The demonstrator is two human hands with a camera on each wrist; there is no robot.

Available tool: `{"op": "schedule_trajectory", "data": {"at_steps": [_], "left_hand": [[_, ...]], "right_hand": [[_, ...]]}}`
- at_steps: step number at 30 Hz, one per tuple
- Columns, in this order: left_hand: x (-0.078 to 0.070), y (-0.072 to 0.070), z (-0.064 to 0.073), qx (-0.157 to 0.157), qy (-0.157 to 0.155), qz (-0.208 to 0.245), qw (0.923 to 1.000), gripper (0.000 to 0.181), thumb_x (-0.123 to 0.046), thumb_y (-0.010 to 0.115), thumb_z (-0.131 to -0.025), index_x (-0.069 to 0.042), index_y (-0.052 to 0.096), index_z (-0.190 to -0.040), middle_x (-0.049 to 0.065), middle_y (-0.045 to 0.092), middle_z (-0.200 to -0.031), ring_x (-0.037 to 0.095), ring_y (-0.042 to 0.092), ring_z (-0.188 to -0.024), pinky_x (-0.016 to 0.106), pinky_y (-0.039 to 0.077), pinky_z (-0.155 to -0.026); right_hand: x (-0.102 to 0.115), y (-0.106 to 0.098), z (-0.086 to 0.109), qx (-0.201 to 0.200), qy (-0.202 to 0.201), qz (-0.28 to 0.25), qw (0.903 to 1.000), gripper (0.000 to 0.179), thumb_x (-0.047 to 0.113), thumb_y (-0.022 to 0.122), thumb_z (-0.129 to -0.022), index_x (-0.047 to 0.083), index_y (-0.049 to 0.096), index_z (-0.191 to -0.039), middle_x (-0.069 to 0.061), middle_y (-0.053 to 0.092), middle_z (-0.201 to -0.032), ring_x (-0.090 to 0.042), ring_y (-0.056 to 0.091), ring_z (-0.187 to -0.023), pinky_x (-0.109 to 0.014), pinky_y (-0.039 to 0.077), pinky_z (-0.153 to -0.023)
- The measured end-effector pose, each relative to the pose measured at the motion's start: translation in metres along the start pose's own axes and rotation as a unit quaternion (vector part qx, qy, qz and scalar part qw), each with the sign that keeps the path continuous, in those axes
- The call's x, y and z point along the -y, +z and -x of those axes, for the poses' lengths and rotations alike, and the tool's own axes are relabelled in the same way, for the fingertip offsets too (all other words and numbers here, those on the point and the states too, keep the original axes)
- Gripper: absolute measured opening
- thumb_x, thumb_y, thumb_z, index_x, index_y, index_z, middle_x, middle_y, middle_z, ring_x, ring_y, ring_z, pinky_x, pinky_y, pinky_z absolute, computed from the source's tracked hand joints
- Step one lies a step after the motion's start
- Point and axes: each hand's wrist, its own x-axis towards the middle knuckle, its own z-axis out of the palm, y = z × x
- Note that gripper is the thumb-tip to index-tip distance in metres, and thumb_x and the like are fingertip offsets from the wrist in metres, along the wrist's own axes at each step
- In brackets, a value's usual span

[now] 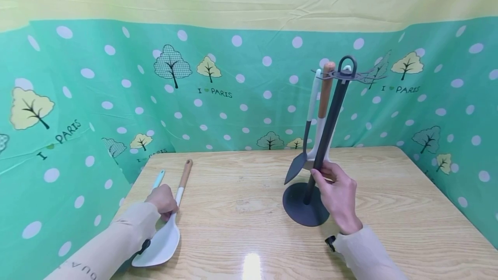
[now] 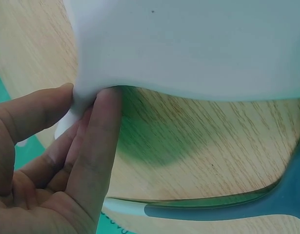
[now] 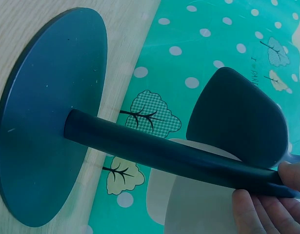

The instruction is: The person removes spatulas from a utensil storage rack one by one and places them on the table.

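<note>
Thumb and fingers of the left hand [image 1: 162, 200] pinch the narrow neck of a broad, white-headed spatula with a wood-brown handle [image 1: 161, 243], which is at the left side of the pale wood-grain worktop [image 1: 241, 193], its handle angled toward the far edge. Just beside it, partly covered by the sleeve, lies a dark utensil with a light turquoise handle [image 1: 158, 179]. The right hand [image 1: 338, 193] grips the dark upright post of a round-based utensil stand [image 1: 330, 128] below its middle, thumb on one side and fingers on the other. From the stand's top ring hang a dark, flat-bladed turner with a turquoise handle [image 1: 296, 167] and a white utensil with a brown handle [image 1: 325, 98]; another pale utensil behind the post is mostly hidden. Green polka-dot cloth printed with trees [image 1: 233, 111] stands behind the worktop.
</note>
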Motion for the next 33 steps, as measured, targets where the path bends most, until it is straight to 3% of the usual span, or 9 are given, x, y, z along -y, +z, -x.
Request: {"op": "schedule_trajectory", "data": {"at_steps": [18, 33], "left_hand": [[-0.001, 0.002, 0.001, 0.008, -0.006, -0.005, 0.9999, 0.015, 0.003, 0.068, -0.079, 0.011, 0.057, -0.083, 0.014, 0.06, -0.067, 0.019, 0.062, -0.056, 0.027, 0.053, -0.051], [-0.001, -0.004, 0.011, 0.007, 0.016, 0.005, 0.9998, 0.015, -0.001, 0.069, -0.078, 0.01, 0.059, -0.08, 0.012, 0.062, -0.065, 0.018, 0.064, -0.056, 0.029, 0.054, -0.053]], "right_hand": [[-0.001, 0.0, 0.0, 0.001, -0.007, -0.005, 1.0, 0.026, 0.013, 0.074, -0.084, 0.007, 0.068, -0.108, -0.006, 0.072, -0.094, -0.017, 0.07, -0.081, -0.008, 0.049, -0.072], [0.0, 0.0, 0.0, -0.003, -0.017, -0.003, 0.9998, 0.024, 0.011, 0.074, -0.084, 0.005, 0.068, -0.106, -0.007, 0.072, -0.093, -0.018, 0.07, -0.08, -0.008, 0.049, -0.072]]}}
